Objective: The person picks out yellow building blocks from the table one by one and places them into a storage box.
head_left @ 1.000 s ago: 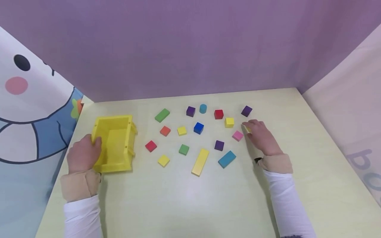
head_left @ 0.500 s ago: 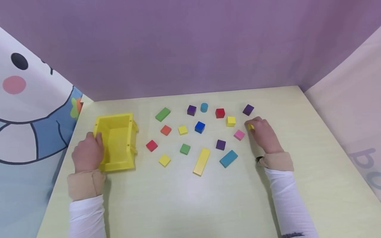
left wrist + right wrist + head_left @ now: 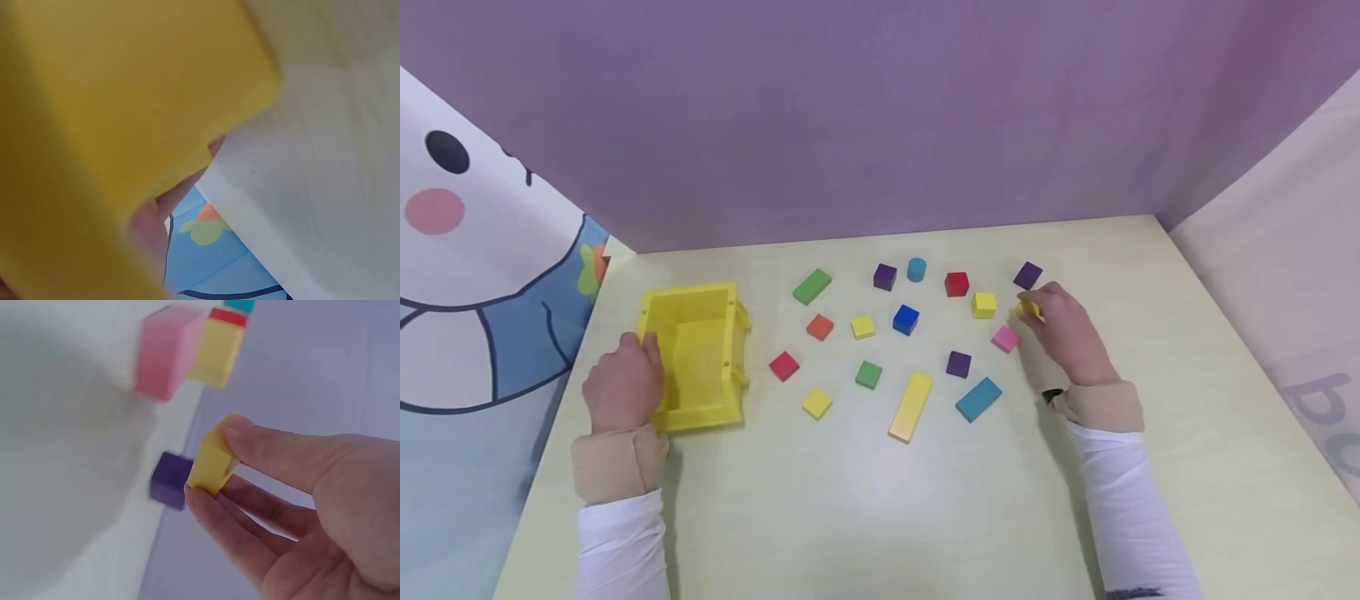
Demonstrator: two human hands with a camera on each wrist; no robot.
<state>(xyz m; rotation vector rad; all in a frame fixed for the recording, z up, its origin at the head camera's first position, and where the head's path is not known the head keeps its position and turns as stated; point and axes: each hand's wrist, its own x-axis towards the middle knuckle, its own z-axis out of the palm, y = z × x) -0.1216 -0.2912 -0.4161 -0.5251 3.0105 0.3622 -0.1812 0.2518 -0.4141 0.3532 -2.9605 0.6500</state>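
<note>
At the table's left side my left hand (image 3: pixel 623 382) grips the near-left wall of a yellow plastic bin (image 3: pixel 700 358), thumb inside the rim. The bin's yellow wall (image 3: pixel 156 81) fills much of the left wrist view and hides most of the fingers. On the right, my right hand (image 3: pixel 1067 332) pinches a small yellow block (image 3: pixel 214 459) between thumb and fingertips. Close by it lie a pink block (image 3: pixel 1005 338), a yellow cube (image 3: pixel 983 305) and a purple cube (image 3: pixel 1027 275). In the right wrist view that purple cube (image 3: pixel 170 480) shows just behind the held block.
Several coloured blocks are spread across the table's middle, among them a blue cube (image 3: pixel 906 319), a long yellow block (image 3: pixel 911 407), a teal block (image 3: pixel 979 399) and a green block (image 3: pixel 812 287). A purple wall (image 3: pixel 880 125) stands along the table's far edge.
My right fingers have closed on the small yellow block and turned it, so more of it shows. The left hand keeps its grip on the bin; the head view has shifted slightly.
</note>
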